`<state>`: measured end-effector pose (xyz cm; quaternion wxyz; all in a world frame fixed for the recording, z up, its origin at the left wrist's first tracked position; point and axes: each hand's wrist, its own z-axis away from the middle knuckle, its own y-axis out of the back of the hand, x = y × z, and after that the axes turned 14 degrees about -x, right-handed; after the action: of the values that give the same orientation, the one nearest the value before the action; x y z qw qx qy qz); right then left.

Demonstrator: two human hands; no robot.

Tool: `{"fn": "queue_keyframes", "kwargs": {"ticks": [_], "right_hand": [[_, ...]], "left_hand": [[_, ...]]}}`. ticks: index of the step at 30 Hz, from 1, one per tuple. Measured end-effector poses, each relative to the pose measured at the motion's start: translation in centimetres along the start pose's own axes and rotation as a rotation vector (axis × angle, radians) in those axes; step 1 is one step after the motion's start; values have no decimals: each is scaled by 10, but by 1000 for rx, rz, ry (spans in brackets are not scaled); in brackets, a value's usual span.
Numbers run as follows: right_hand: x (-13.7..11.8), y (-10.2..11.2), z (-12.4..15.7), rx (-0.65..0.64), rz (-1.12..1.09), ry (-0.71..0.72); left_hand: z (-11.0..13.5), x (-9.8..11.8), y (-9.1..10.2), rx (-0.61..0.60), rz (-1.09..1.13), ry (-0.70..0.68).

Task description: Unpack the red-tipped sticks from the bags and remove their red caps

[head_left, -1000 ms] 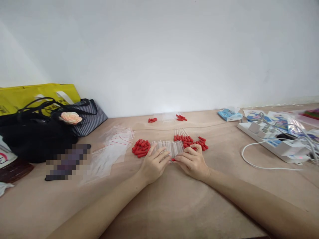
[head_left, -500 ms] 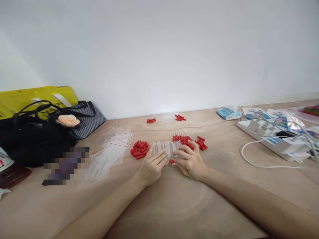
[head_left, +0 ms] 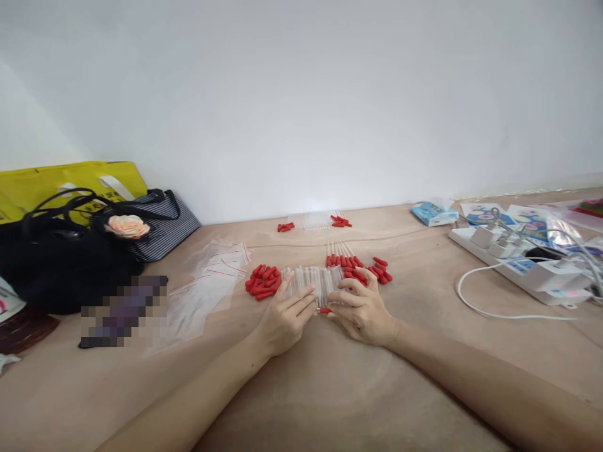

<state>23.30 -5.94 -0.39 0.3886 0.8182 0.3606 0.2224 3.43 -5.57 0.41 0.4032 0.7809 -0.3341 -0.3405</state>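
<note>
My left hand point(head_left: 289, 314) is in the middle of the table, one finger lying along a row of thin clear tubes point(head_left: 321, 282). Its other fingers bend together at the near end of the row, closed on a clear tube mostly hidden by them. A pale tip shows beside these fingers, in line with a small red rubber cap point(head_left: 324, 311). My right hand point(head_left: 365, 311) pinches that cap from the right, its upper fingers curled over the tubes. Loose red caps point(head_left: 262, 282) lie in a pile left of the row.
Behind the row lie several capped tubes point(head_left: 343, 257), with more red caps point(head_left: 380, 270) at right. Clear zip bags point(head_left: 198, 301) spread on the left, near a black bag point(head_left: 61, 270). A white power strip point(head_left: 513, 267) with cables and a blue packet point(head_left: 433, 214) are at right.
The red cap at the near end of the tubes sits slightly lower, and a little more of it shows. Both hands have shifted only slightly.
</note>
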Motion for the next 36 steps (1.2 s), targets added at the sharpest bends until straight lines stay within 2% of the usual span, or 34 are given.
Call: {"fn": "queue_keyframes", "kwargs": {"ticks": [18,22,25,28,31,33,36], "right_hand": [[1,1,3,11,-103,18],[8,3,6,46,-148,-70],[16,5,6,59,-161,-226],[27,7,3,16,-155,-357],[45,10,-3,-53,-167,-519],[65,13,-6,-114,-220,-707],[98,15,-9,-334,-235,-1021]], "left_hand": [[-2,0,5,18,-32,-18],[2,-7,6,29,-7,21],[5,-13,9,77,38,131],[3,-18,17,56,129,303],[-7,-31,27,-86,275,548],[-14,-44,31,-232,431,720],[-24,-65,30,-434,710,940]]}}
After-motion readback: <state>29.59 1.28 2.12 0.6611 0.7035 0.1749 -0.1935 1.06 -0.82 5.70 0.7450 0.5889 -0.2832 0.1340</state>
